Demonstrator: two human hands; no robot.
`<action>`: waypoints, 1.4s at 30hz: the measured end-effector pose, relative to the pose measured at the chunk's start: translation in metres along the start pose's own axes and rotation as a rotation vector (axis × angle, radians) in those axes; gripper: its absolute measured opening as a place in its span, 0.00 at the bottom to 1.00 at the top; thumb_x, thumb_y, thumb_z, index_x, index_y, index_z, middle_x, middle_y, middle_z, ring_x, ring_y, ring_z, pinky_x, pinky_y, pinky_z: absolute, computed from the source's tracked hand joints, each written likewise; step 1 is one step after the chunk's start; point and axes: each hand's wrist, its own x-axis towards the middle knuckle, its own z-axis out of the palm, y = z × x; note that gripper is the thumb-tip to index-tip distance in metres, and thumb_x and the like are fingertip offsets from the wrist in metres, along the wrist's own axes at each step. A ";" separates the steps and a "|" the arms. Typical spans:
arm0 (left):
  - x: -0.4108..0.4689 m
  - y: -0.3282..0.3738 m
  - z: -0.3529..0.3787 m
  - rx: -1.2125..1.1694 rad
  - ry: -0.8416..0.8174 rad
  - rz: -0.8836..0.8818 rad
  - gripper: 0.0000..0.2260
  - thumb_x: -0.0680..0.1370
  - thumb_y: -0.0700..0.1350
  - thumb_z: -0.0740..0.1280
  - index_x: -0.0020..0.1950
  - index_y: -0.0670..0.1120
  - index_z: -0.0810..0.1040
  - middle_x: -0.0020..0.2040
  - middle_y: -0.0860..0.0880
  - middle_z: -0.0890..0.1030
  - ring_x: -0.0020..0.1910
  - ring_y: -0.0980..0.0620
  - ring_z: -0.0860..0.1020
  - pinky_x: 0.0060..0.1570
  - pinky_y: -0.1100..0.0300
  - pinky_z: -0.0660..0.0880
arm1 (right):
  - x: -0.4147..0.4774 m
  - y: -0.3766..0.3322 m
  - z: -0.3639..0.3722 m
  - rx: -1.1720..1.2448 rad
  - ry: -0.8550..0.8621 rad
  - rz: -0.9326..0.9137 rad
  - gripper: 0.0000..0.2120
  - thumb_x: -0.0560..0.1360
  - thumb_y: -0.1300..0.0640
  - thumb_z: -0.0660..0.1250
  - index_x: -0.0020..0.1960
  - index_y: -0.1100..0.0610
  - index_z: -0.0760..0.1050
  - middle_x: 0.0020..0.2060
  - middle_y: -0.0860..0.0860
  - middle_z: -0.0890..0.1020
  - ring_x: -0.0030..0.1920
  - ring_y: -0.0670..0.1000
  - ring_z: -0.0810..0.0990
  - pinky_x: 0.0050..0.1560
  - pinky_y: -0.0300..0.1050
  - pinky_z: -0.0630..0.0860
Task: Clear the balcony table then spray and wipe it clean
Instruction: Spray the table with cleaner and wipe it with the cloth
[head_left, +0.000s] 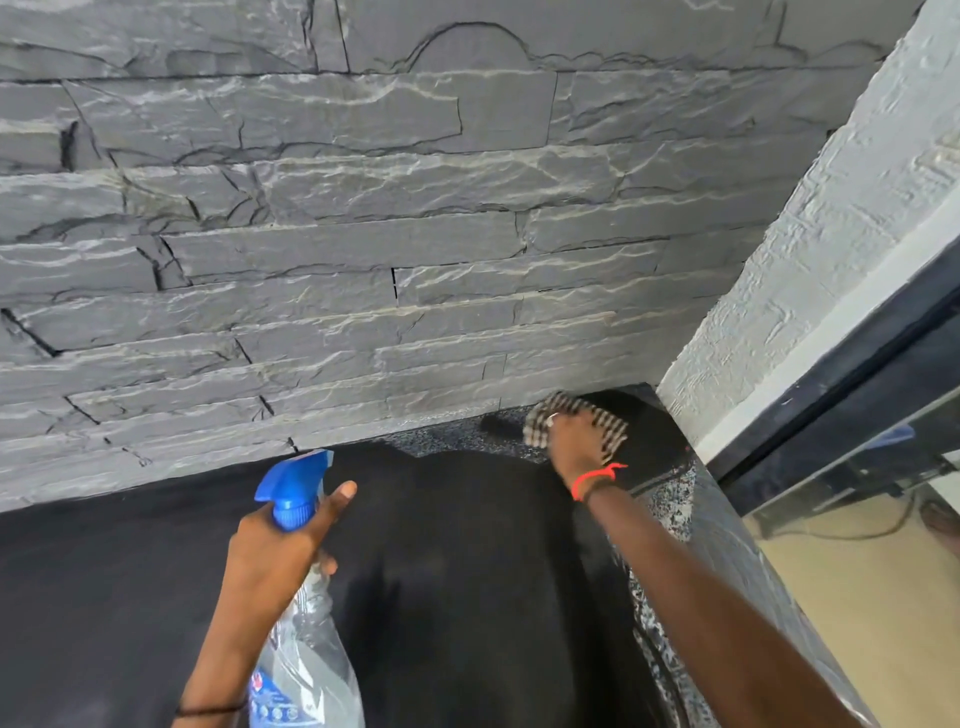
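At the far right corner of the dark table (467, 571), against the grey stone wall (311, 234), the right hand (574, 441) presses a checked cloth (613, 423) flat on the surface. Nearer, the left hand (280, 551) grips a clear spray bottle (306, 623) by its neck, below the blue trigger, forefinger stretched out.

Home balcony; slate-clad wall (363, 234); glass door (857, 441).
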 end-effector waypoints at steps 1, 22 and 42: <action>0.001 0.001 0.002 -0.011 0.002 -0.002 0.21 0.67 0.59 0.76 0.40 0.41 0.81 0.31 0.46 0.84 0.31 0.42 0.83 0.49 0.40 0.80 | -0.011 -0.017 0.008 0.002 -0.002 -0.064 0.14 0.76 0.66 0.56 0.57 0.61 0.78 0.54 0.58 0.82 0.63 0.58 0.72 0.60 0.53 0.73; 0.003 -0.006 0.011 0.026 0.034 -0.021 0.22 0.68 0.59 0.75 0.41 0.39 0.81 0.31 0.46 0.84 0.27 0.47 0.81 0.43 0.48 0.78 | 0.003 -0.072 0.041 -0.175 -0.012 -0.673 0.21 0.81 0.60 0.49 0.72 0.52 0.66 0.74 0.49 0.65 0.70 0.55 0.65 0.67 0.51 0.64; -0.011 0.011 0.041 0.008 -0.021 0.014 0.19 0.69 0.58 0.74 0.41 0.40 0.81 0.31 0.45 0.84 0.27 0.47 0.81 0.36 0.55 0.75 | 0.039 0.107 -0.006 -0.183 0.016 -0.073 0.20 0.76 0.63 0.57 0.66 0.52 0.73 0.65 0.52 0.76 0.68 0.58 0.67 0.66 0.50 0.69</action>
